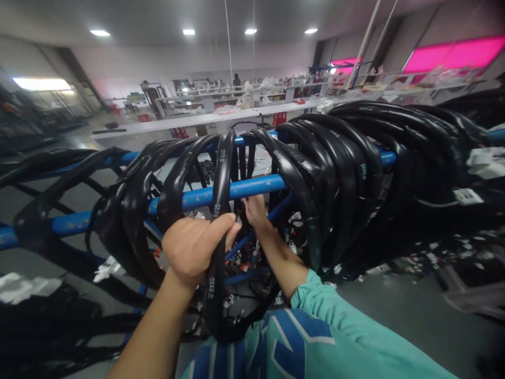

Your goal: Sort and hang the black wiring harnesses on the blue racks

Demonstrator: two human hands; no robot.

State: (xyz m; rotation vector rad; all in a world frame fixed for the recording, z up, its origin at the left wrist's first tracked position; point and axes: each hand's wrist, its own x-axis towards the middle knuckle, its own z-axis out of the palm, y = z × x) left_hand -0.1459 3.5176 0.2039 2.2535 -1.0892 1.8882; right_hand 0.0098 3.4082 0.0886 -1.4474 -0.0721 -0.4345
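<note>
A black-sleeved wire harness with white print hangs over the blue rail in front of me. My left hand is closed around its near side, just below the rail, with the thumb lying across it. Under and behind the same rail is my right hand, with bent fingers close to dark strands hanging on the far side. The rail partly hides those fingers, so what they hold cannot be made out. More black harnesses hang close together to the right, and several others to the left.
A second blue rail runs behind the first. White connectors dangle at the right, with more at the lower left. A long white table stands beyond the rack, with red stools near it. Loose connectors and strands hang below the rails.
</note>
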